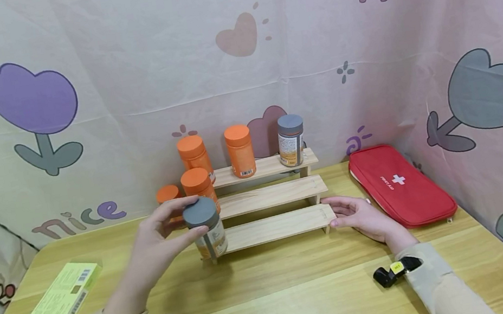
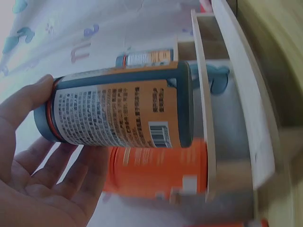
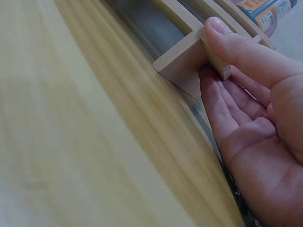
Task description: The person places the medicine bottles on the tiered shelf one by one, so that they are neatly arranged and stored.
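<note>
My left hand [image 1: 155,249] pinches a grey-capped supplement bottle [image 1: 214,238] by its lid, thumb on one side and fingers on the other. The bottle is upright, at the left end of the lowest step of a three-tier wooden rack [image 1: 277,228]. Its printed label and barcode face the left wrist view, where the bottle [image 2: 118,109] lies across the picture. At the rack's right end, my right hand [image 1: 360,218] grips the lowest step's end, thumb on top and fingers beneath, as the right wrist view shows on the wooden board [image 3: 215,56].
An orange bottle [image 1: 240,150] and a grey-capped bottle [image 1: 290,141] stand on the top step. More orange bottles [image 1: 193,152] cluster at the rack's left. A red first-aid pouch [image 1: 401,185] lies right, a pale green box [image 1: 62,299] left. A printed cloth [image 1: 145,75] hangs behind the table.
</note>
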A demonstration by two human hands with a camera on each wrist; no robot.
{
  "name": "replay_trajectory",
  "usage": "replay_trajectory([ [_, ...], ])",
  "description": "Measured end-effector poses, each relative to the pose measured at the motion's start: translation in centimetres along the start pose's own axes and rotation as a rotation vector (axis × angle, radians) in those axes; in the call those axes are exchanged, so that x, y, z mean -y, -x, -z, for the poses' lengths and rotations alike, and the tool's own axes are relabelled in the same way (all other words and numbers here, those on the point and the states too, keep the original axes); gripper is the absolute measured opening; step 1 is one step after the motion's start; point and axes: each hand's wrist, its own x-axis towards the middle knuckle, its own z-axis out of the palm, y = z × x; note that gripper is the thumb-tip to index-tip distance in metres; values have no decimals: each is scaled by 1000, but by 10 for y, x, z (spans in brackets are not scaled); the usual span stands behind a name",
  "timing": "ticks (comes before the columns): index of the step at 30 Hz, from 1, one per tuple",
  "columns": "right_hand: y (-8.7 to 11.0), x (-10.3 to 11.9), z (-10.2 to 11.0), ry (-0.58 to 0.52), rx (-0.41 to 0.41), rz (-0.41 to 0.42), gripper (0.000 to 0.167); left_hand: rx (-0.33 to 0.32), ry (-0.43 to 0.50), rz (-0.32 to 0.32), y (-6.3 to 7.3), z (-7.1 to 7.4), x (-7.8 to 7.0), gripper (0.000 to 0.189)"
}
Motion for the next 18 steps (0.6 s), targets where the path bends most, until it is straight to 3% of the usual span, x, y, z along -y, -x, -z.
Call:
replay_trajectory([
  [13,-1,-1,1,2,7,2,64,85,169,49,-33,-61,-3,50],
  [18,0,-1,1,-6,6,7,65,58,197,72,-47,-79,-3,48],
])
